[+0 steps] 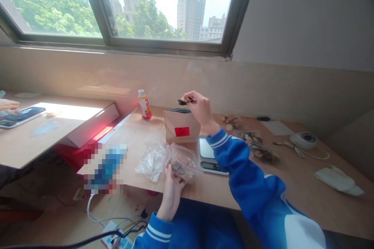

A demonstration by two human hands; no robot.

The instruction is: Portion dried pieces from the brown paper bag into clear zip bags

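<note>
My right hand [200,109] is raised above an open brown paper bag [181,127] with a red label, and pinches a small dark piece [184,101] between its fingertips. Near the table's front edge, my left hand [173,186] grips a clear zip bag [183,162] that holds some dark bits. A crumpled clear plastic bag [152,159] lies just left of it. A small digital scale [208,155] sits right of the zip bag, partly under my right forearm.
A small white and red bottle [144,105] stands left of the paper bag. Clear bags of dried pieces [257,146], scissors [288,145], a round white device [304,140] and a white cloth [337,181] lie to the right. Another person's hand [8,105] rests near a phone [22,114] on the left table.
</note>
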